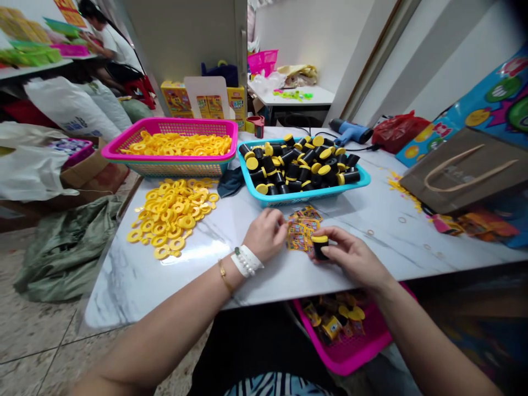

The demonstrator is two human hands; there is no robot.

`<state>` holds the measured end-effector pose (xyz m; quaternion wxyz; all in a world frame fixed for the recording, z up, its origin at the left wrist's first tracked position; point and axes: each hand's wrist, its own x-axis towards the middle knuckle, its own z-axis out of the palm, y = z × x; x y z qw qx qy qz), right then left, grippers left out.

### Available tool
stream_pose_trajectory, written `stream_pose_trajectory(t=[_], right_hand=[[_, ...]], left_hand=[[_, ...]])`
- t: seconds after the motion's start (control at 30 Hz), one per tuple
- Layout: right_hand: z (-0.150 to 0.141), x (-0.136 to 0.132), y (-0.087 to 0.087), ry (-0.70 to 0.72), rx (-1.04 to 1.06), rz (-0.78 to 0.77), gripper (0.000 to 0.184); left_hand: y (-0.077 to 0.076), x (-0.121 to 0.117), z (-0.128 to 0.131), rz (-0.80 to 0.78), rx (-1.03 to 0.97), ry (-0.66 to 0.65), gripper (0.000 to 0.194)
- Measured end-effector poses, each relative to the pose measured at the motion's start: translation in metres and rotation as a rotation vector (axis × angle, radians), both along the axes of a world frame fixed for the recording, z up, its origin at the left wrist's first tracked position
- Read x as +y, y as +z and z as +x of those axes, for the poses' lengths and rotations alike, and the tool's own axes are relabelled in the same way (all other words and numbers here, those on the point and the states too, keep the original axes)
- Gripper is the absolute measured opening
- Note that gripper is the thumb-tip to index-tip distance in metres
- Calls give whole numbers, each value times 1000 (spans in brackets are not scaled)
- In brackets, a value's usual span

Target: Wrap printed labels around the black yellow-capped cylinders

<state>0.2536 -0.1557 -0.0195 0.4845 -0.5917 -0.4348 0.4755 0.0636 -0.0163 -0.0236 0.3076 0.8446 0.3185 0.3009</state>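
Between the thumb and fingers of my right hand point(355, 256) is a small black cylinder with a yellow cap point(320, 248), held upright just over the table. My left hand point(266, 234) is closed with its fingers curled at the left edge of a pile of printed yellow-orange stickers point(303, 228). What those fingertips pinch, if anything, is hidden. Beyond both hands stands a blue basket point(289, 199) heaped with more black cylinders with yellow caps point(305, 165).
Yellow rings point(169, 214) lie heaped on the marbled table point(132, 291) at left. Behind them a pink basket point(165, 158) holds more. A blue heat gun point(350, 132) and a paper bag point(462, 170) are at right. Below the table edge sits another pink basket point(350, 360) with wrapped pieces.
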Motion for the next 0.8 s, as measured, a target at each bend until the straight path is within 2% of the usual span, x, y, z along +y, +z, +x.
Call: stream_pose_trajectory(t=[0.07, 0.13, 0.17, 0.23, 0.3, 0.37, 0.47, 0.57, 0.63, 0.73, 0.8], right_hand=[[-17, 5, -6, -58, -127, 104, 27], [-35, 10, -12, -65, -391, 265, 22], [-43, 11, -14, -53, -530, 351, 19], [-52, 12, -15, -5, -746, 487, 20], [-51, 11, -12, 27, -819, 545, 24], [-43, 11, -3, -24, -787, 519, 26], [-31, 19, 17, -160, -638, 382, 24], [-31, 39, 33, -96, -467, 215, 31], [-36, 54, 41, -33, -414, 178, 32], [-41, 73, 49, -11, -400, 237, 32], [-42, 82, 52, 15, -380, 248, 34]], left_hand=[[8, 7, -7, -261, -151, 5, 15], [16, 12, -12, -490, -273, -62, 19], [18, 14, -13, -551, -321, -104, 20], [21, 14, -14, -578, -373, -160, 20], [21, 14, -14, -556, -393, -165, 18], [21, 12, -14, -503, -399, -139, 13], [25, 6, -15, -289, -358, -102, 4], [31, 0, -16, -149, -292, -138, 11], [34, -1, -17, -227, -289, -173, 16], [37, 4, -19, -538, -398, -201, 34], [36, 10, -20, -713, -495, -212, 35]])
